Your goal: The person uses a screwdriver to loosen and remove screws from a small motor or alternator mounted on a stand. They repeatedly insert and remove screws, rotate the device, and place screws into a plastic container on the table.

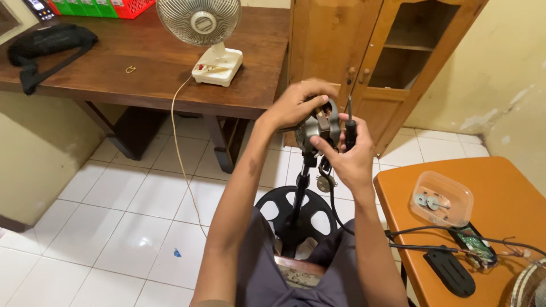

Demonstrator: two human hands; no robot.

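A grey metal fan motor with copper windings sits on top of a black stand pole that rises from a round black base on the floor. My left hand grips the motor from the top and left side. My right hand holds a dark-handled screwdriver upright, shaft pointing up, while its index finger presses on the motor's front. A small metal part hangs below the motor on a black cable.
An orange table at right carries a clear plastic tub with metal parts, a circuit board and a black cover. A white desk fan stands on a brown wooden desk. A wooden cabinet stands behind.
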